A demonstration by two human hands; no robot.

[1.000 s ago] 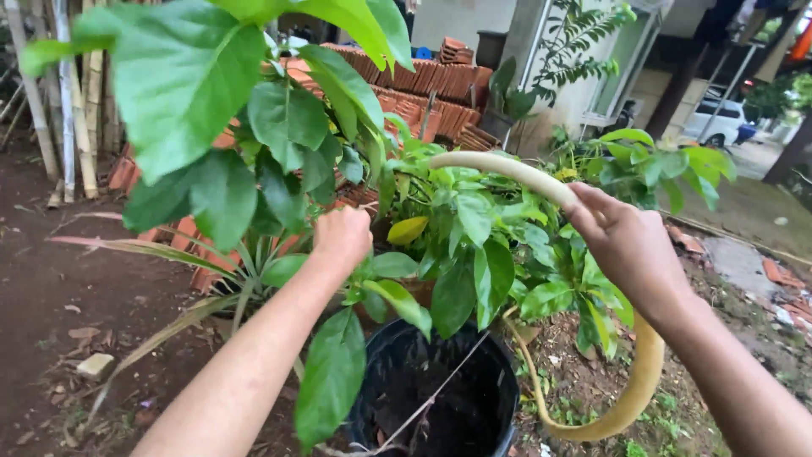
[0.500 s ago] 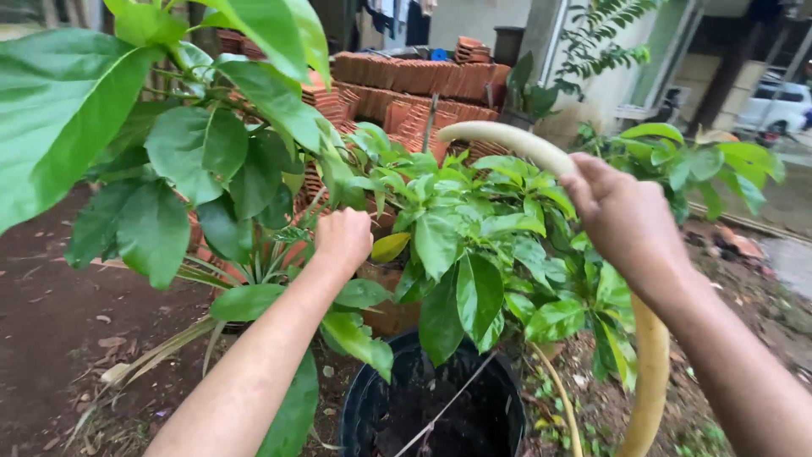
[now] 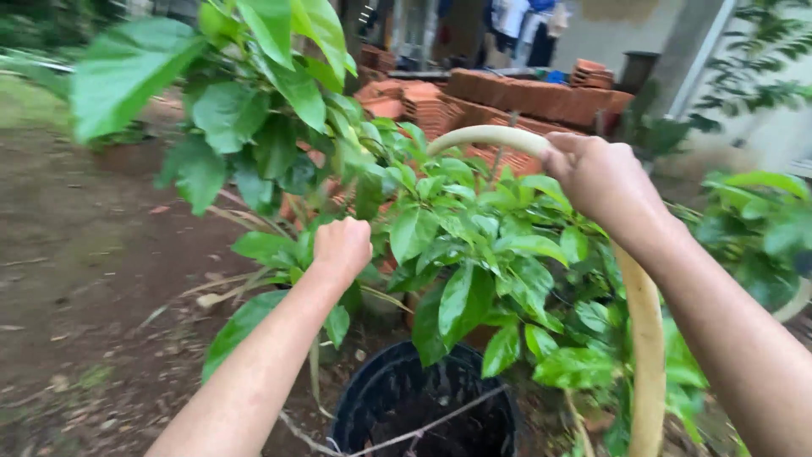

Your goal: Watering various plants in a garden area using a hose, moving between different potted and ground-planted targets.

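Head view looks down on two bare arms reaching into a leafy shrub. As for progress, it looks like mid-work: the hose is up and aimed over the foliage, yet no water shows at its end, which is hidden among the leaves, and the black pot below holds dark soil whose wetness I cannot judge. The right hand is wrapped around the pale, yellowish hose, fingers curled over the top of its arch; from that grip the hose bends left toward the leaves and drops down on the near side past the wrist. The left hand is balled shut among the lower leaves, seemingly on a stem, though what it clasps is hidden by the fist. Stacked clay roof tiles sit well behind the shrub, and bare brown ground lies to the left
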